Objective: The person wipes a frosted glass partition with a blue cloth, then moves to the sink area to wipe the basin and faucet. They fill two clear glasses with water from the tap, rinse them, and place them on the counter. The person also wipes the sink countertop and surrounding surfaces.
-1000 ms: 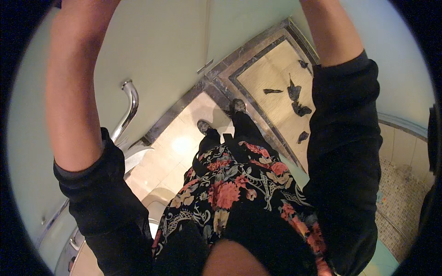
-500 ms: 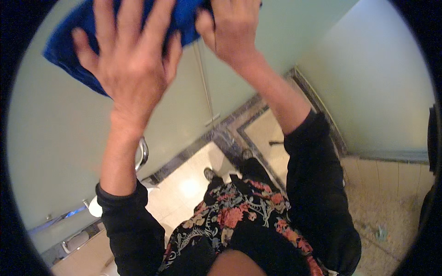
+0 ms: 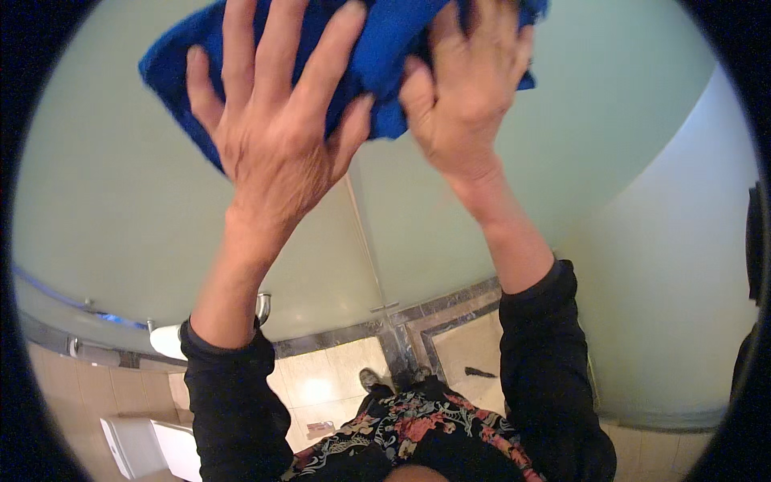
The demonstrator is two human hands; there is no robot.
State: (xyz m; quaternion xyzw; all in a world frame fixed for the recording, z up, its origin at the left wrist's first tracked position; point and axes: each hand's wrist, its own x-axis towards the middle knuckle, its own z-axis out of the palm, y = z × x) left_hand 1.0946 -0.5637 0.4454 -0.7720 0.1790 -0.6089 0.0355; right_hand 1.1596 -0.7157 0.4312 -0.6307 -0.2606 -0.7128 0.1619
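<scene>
A blue cloth (image 3: 385, 48) lies bunched against a tall frosted glass panel (image 3: 104, 217) at the top of the view, and the upper frame edge cuts it off. My left hand (image 3: 277, 120) presses on it with fingers and thumb spread wide. To its right, my right hand (image 3: 470, 96) lies on the cloth's right part, fingers stretched upward and thumb held apart. Folds of cloth show between the two hands. Both forearms reach up in black sleeves.
A metal handle (image 3: 263, 308) and a white rounded fixture (image 3: 167, 341) are by my left forearm. A thin vertical seam (image 3: 363, 229) runs down the glass. Below are dark stone floor borders (image 3: 329, 335), pale tiles, a small dark object (image 3: 480, 372) and a white box-like thing (image 3: 132, 446).
Both hands and the cloth have shifted right and somewhat lower in the picture. My view has tilted too, with the floor border now lower. More of my right hand's fingers shows.
</scene>
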